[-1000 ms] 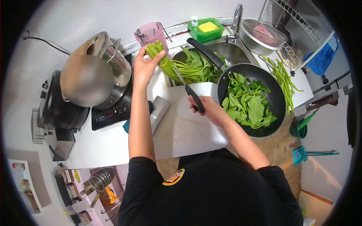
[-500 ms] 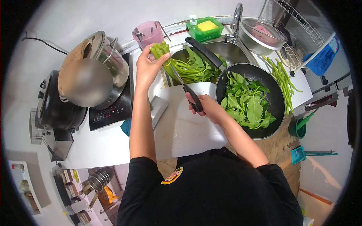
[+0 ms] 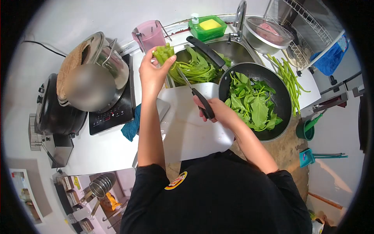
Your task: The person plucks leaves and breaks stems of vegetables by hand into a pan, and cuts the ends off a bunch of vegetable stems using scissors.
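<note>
Stems (image 3: 165,52) in one hand, knife (image 3: 198,96) in the other.
The left hand (image 3: 150,75) is closed around the green bunch near the top middle of the frame, its leafy ends over the sink (image 3: 240,52). The right hand (image 3: 219,112) is curled tight on the black handle, mid-frame. Below is a white board (image 3: 187,126); right of middle, a pan (image 3: 284,96) holds leaves (image 3: 258,109).
</note>
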`<action>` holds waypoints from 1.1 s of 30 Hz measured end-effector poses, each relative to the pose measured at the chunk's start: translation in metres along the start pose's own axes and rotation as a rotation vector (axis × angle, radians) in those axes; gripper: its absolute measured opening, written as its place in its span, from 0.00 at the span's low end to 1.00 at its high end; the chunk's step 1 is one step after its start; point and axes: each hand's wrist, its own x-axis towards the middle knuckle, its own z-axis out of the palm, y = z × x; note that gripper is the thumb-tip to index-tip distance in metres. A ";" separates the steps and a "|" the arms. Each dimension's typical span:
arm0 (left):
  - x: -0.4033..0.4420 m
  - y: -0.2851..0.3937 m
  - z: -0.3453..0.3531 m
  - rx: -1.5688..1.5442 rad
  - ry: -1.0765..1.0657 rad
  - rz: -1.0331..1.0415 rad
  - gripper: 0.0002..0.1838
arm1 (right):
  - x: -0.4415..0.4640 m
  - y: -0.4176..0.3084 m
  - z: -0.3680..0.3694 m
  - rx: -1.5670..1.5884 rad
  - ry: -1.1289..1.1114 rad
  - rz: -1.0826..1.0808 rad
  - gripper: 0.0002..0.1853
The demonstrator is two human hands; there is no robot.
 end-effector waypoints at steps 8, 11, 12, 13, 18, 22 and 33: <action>-0.033 0.032 -0.012 -0.175 0.032 0.019 0.24 | -0.016 0.003 -0.003 -0.114 -0.025 -0.140 0.28; -0.050 0.034 -0.014 -0.198 0.040 0.035 0.24 | -0.027 0.005 -0.006 -0.187 -0.018 -0.109 0.26; -0.056 0.033 -0.014 -0.209 0.042 0.029 0.24 | -0.030 0.006 -0.005 -0.196 -0.015 -0.092 0.26; -0.062 0.030 -0.014 -0.243 0.058 0.015 0.24 | -0.035 0.005 -0.004 -0.214 -0.009 -0.097 0.26; -0.080 0.017 -0.016 -0.351 0.094 -0.036 0.24 | -0.050 0.002 0.002 -0.295 0.065 -0.173 0.33; -0.082 0.015 -0.016 -0.357 0.103 -0.040 0.24 | -0.052 0.000 0.006 -0.364 0.113 -0.204 0.32; -0.084 0.016 -0.012 -0.275 0.114 -0.084 0.23 | -0.049 0.003 0.005 -0.461 0.111 -0.246 0.22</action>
